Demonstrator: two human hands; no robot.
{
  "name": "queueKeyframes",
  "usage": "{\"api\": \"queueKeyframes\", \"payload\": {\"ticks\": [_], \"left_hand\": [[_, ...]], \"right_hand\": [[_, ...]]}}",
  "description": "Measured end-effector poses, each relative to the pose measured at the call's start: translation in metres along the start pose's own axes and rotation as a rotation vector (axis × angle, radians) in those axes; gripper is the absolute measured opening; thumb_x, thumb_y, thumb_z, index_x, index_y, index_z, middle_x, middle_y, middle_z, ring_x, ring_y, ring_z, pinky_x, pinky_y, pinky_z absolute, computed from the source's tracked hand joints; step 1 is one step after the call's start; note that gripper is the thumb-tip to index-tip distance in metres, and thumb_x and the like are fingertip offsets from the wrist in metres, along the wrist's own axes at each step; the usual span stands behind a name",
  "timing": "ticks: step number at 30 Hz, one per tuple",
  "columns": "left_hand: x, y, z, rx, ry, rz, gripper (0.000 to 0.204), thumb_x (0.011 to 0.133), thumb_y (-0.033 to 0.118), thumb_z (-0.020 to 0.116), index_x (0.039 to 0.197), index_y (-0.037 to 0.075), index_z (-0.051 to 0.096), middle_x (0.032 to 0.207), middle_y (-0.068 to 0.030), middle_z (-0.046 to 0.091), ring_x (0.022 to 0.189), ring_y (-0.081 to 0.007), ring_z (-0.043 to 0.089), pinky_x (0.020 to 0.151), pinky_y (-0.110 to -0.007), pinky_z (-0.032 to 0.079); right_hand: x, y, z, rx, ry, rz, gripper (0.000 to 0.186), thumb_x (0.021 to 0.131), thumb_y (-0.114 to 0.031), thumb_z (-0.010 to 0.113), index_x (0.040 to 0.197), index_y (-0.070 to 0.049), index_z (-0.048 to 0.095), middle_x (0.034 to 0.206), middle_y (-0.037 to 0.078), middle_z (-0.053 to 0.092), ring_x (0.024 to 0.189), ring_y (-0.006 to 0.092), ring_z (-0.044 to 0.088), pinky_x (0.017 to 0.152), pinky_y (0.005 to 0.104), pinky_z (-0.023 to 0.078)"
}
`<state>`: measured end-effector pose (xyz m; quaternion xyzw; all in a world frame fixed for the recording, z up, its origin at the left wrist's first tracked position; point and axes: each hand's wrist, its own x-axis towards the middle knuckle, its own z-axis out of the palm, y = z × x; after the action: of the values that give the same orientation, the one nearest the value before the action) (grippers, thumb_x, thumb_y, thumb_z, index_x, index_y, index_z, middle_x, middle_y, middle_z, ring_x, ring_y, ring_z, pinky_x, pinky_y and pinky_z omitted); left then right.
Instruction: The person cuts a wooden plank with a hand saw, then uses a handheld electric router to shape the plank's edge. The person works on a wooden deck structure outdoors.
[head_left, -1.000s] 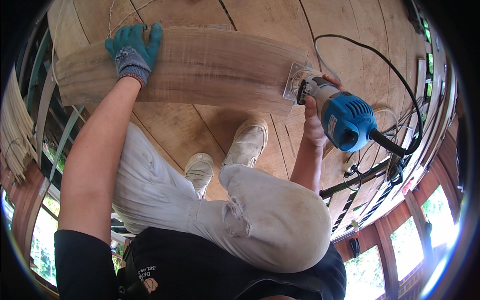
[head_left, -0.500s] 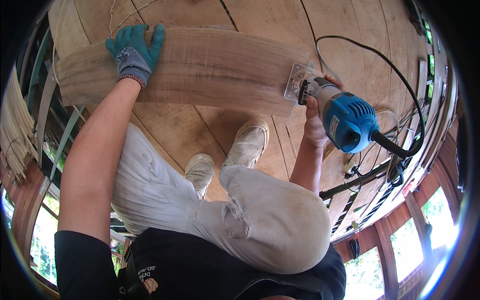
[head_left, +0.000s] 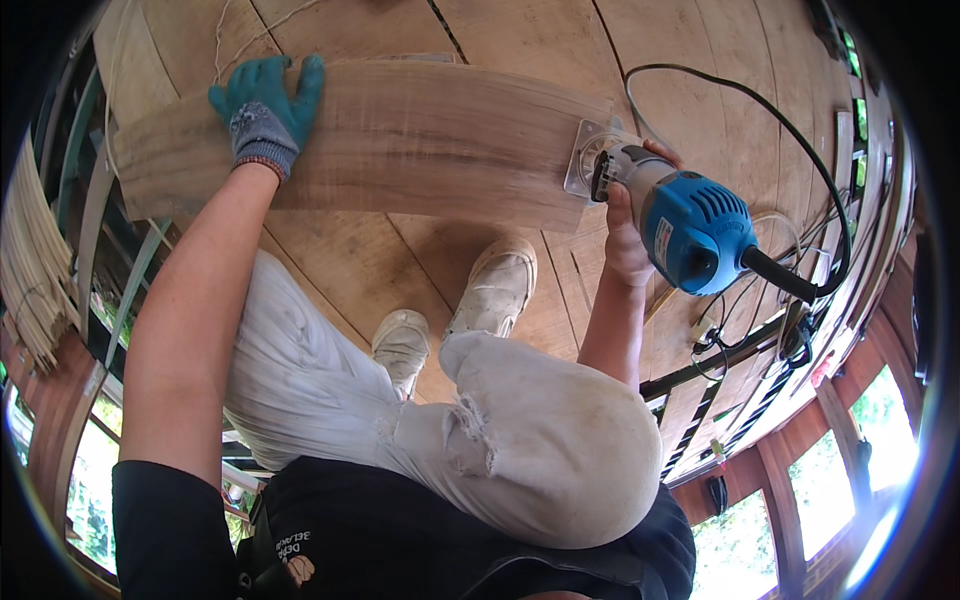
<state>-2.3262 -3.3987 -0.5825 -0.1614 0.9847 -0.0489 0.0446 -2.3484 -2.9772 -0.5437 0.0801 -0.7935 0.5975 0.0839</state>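
Observation:
A long, wide brown wooden board lies crosswise in front of me. My left hand, in a green-coated grey glove, rests on its left part with fingers and thumb spread, the tips at the far edge. At the board's right end, my bare right hand is wrapped round a blue and grey trim router. The router is tilted on its side, and its clear base plate stands against the board's end. Its bit is hidden. Part of my right hand is behind the tool's body.
A black power cord loops from the router's rear. Tangled cables and plugs lie at the right. My shoes stand on the plank floor just nearer than the board. Stacked thin wood strips lean at the far left.
The view has shifted slightly. The router, at the board's right end, has moved very little, and my left hand stays at the same place on the board.

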Motion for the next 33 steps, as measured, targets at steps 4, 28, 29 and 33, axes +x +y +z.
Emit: {"api": "queueKeyframes", "payload": {"ticks": [4,28,29,33], "left_hand": [[0.000,-0.001,0.000,0.002,-0.009,0.001,0.065,0.098,0.066,0.047,0.118,0.011,0.074,0.120,-0.0116,0.071,0.123,-0.0288,0.059,0.113,-0.058,0.025],[-0.003,-0.004,0.004,0.008,-0.032,-0.002,0.068,0.097,0.070,0.046,0.122,0.013,0.072,0.128,-0.0119,0.068,0.130,-0.0295,0.055,0.118,-0.061,0.020],[-0.003,-0.004,0.005,0.012,-0.042,-0.009,0.068,0.097,0.071,0.045,0.123,0.013,0.072,0.128,-0.0122,0.068,0.130,-0.0297,0.055,0.118,-0.061,0.020],[-0.002,-0.003,0.009,0.045,-0.022,-0.009,0.071,0.098,0.072,0.043,0.125,0.013,0.071,0.128,-0.0129,0.068,0.131,-0.0299,0.055,0.119,-0.061,0.019]], "right_hand": [[0.001,0.000,0.001,0.006,0.007,0.022,0.073,0.076,-0.021,0.091,0.135,-0.010,0.049,0.128,0.012,0.061,0.121,0.0258,0.057,0.104,0.0401,0.045],[0.023,0.002,0.010,-0.004,0.014,-0.060,0.064,0.081,-0.031,0.089,0.128,-0.004,0.054,0.124,0.011,0.062,0.112,0.0246,0.060,0.099,0.0386,0.048],[0.024,0.002,0.011,-0.003,0.013,-0.061,0.063,0.082,-0.031,0.089,0.127,-0.004,0.055,0.123,0.011,0.062,0.112,0.0245,0.060,0.099,0.0385,0.048],[0.026,0.001,0.013,0.004,0.031,-0.044,0.058,0.082,-0.030,0.088,0.123,-0.003,0.059,0.119,0.011,0.064,0.109,0.0242,0.061,0.098,0.0380,0.049]]}}
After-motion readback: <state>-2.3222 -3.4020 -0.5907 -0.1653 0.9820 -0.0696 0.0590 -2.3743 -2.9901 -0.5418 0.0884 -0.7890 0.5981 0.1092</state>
